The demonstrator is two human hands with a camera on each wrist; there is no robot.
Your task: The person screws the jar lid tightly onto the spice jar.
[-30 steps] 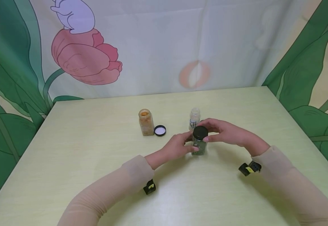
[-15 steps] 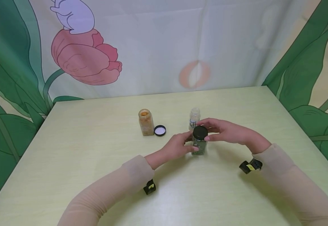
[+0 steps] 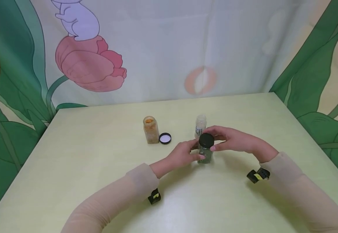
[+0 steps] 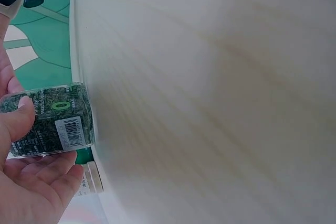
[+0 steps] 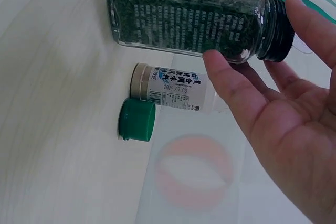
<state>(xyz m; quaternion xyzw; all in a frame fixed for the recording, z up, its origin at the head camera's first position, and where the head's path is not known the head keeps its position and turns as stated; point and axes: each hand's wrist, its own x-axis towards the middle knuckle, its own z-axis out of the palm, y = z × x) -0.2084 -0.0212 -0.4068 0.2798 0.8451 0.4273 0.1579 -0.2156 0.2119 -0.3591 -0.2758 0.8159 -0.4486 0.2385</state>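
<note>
Left hand [image 3: 181,154], half-curled, grips the green jar [image 5: 185,24]; right hand [image 3: 235,140] holds its lid [image 3: 206,140].

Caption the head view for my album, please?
Left hand holding a green-filled jar, right hand at its black lid, an open jar nearby.

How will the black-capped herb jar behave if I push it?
The herb jar looks stiff and probably slippery, given its smooth clear walls. Its flat sides should resist rolling, but its tall shape may tip if pushed high.
</note>
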